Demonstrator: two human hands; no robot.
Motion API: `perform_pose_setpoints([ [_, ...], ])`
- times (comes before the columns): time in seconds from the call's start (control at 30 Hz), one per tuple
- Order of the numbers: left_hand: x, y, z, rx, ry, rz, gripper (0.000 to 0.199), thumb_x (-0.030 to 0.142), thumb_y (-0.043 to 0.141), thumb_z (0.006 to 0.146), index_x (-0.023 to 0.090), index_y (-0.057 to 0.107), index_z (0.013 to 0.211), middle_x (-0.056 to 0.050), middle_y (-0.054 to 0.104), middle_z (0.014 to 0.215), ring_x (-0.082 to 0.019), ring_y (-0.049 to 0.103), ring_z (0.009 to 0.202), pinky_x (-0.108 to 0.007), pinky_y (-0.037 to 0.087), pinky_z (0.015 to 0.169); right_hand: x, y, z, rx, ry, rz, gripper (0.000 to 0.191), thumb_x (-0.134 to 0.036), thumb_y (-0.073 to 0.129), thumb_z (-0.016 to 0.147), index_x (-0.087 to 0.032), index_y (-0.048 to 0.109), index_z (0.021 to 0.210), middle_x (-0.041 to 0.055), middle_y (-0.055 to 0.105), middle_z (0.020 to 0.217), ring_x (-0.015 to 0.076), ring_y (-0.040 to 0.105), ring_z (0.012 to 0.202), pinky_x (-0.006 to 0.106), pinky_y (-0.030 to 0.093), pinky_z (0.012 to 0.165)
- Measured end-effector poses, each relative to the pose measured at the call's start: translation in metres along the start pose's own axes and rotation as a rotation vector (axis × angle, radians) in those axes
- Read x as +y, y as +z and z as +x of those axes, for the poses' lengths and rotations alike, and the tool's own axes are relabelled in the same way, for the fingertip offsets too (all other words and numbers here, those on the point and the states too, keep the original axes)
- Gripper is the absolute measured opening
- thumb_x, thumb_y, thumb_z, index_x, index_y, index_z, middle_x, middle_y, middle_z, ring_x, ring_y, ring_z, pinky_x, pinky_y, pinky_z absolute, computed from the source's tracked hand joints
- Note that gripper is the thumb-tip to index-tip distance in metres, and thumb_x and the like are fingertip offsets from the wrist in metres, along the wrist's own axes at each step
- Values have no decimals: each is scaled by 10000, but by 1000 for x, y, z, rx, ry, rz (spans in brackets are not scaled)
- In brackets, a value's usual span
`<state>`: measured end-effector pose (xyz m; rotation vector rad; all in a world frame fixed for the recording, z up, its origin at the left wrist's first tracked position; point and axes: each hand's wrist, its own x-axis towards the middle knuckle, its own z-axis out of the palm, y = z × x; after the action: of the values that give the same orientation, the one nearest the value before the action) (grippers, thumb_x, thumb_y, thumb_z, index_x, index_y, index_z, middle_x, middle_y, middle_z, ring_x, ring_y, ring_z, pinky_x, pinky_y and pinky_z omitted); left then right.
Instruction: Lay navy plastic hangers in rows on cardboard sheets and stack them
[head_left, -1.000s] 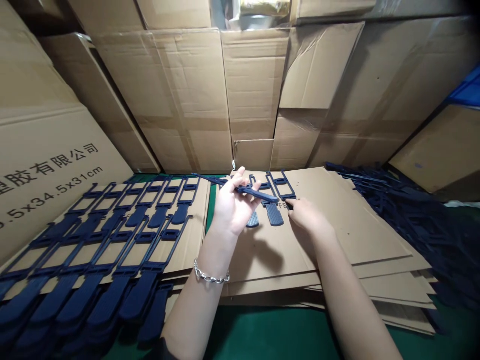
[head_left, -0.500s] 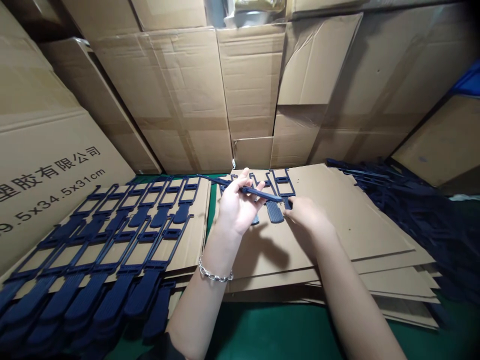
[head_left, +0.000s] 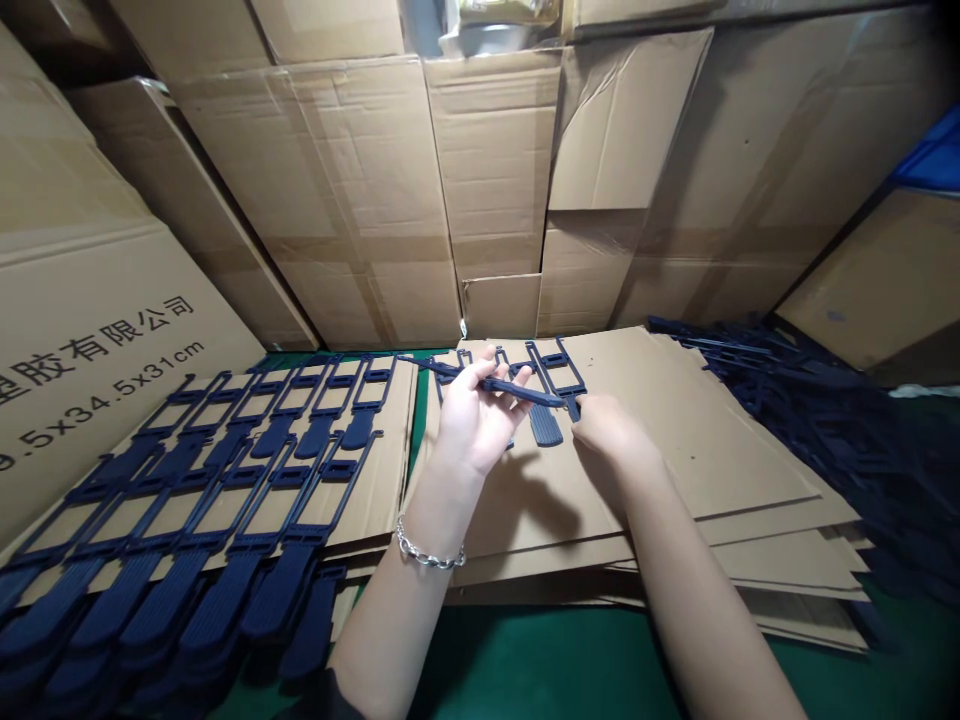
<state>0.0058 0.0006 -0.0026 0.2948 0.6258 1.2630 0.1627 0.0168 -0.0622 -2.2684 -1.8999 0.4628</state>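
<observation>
My left hand (head_left: 474,425), palm turned up, holds a dark blue plastic frame with a paddle-shaped end (head_left: 534,395). It is seen nearly edge-on, slanting across the fingers. My right hand (head_left: 611,432) has its fingers closed on the paddle end of a second blue plastic frame (head_left: 556,360), which lies on the cardboard sheets (head_left: 660,470). Between the hands, a ribbed paddle (head_left: 546,426) of another such piece rests flat on the cardboard. More frames behind my left hand are partly hidden by it.
On the left, rows of the same blue pieces (head_left: 277,590) lie stacked on cardboard. A jumbled heap of them (head_left: 840,430) is at the right. Cardboard boxes (head_left: 360,200) form a wall behind, and a printed carton (head_left: 112,330) stands at the left. The table top (head_left: 540,660) is green.
My hands keep nearly the same places and grips. The piece in my left hand has turned very slightly. The whole view has shifted a little.
</observation>
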Motion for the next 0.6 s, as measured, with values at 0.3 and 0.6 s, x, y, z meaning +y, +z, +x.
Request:
perform_pose_setpoints([
  [0.3,-2,-1,1,-30,-10,-13,246,126,513,724,203,542,955,-19,554,771,-187,624,808,-315,507,713,0,-4,-2,-12,55,5,236,-97,461,713,-156,607,889,118,612,907,226,590,776,291,438,604],
  [0.6,-4,0,0,-51,-7,-12,221,115,505,707,182,540,915,-26,567,757,-187,632,789,-310,515,709,-5,-1,-4,-14,79,-3,239,-175,451,794,-162,591,987,126,602,993,258,581,904,330,440,717],
])
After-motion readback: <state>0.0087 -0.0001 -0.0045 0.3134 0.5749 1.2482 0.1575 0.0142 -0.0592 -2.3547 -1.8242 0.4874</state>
